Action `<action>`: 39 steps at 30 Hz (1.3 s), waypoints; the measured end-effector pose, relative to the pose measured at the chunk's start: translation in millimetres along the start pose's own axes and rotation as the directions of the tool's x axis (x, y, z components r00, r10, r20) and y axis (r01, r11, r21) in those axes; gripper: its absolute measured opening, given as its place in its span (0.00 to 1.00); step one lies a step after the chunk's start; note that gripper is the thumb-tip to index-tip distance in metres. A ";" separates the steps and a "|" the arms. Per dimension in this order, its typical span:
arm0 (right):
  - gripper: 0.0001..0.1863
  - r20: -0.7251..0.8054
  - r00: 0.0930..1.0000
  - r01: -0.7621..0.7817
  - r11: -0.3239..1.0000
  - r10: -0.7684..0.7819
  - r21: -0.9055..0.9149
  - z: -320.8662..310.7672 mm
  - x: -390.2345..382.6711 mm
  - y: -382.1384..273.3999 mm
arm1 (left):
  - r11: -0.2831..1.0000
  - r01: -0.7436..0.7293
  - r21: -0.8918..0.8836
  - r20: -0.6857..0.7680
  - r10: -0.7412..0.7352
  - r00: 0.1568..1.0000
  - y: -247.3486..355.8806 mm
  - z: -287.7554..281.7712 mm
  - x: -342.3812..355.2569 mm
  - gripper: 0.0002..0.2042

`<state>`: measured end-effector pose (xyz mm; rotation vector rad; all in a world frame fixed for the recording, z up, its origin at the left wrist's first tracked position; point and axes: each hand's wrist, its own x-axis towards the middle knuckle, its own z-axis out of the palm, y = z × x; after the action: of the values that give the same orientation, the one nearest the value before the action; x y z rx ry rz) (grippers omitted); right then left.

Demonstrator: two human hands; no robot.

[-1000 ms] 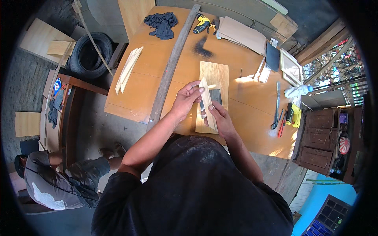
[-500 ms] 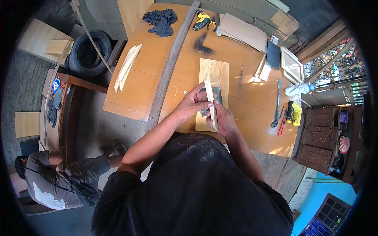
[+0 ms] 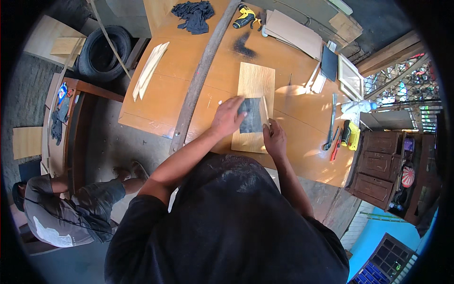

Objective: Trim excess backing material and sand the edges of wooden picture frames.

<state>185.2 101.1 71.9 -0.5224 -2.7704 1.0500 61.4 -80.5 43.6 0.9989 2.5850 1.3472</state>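
Note:
A light wooden board (image 3: 256, 83) lies on the orange-brown table (image 3: 189, 109). On the board's near half rests a dark sheet of sandpaper (image 3: 252, 118). My left hand (image 3: 228, 117) presses down on the sheet's left edge with its fingers spread over it. My right hand (image 3: 274, 138) grips the near end of a thin wooden strip (image 3: 266, 108). The strip stands on edge along the sandpaper's right side.
A long weathered plank (image 3: 202, 73) crosses the table diagonally. A yellow drill (image 3: 246, 17), a dark cloth (image 3: 194, 14) and stacked boards (image 3: 294, 33) lie at the far end, hand tools (image 3: 333, 125) at the right. A tyre (image 3: 101, 47) and a seated person (image 3: 61, 215) are to the left.
Both hands held the strip lifted over the board. My left hand has since let go and dropped flat onto the sandpaper, and the strip has come down to the sheet's right edge.

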 end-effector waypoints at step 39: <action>0.28 0.053 0.985 0.169 0.957 -0.161 -0.234 53.6 105.4 0.6 | 0.867 -0.154 0.474 0.481 -0.109 0.870 0.1 34.9 -18.9 0.32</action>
<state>74.2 106.9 31.5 -0.2930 -2.9267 0.7019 88.0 -66.3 17.8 1.2366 2.5315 0.3133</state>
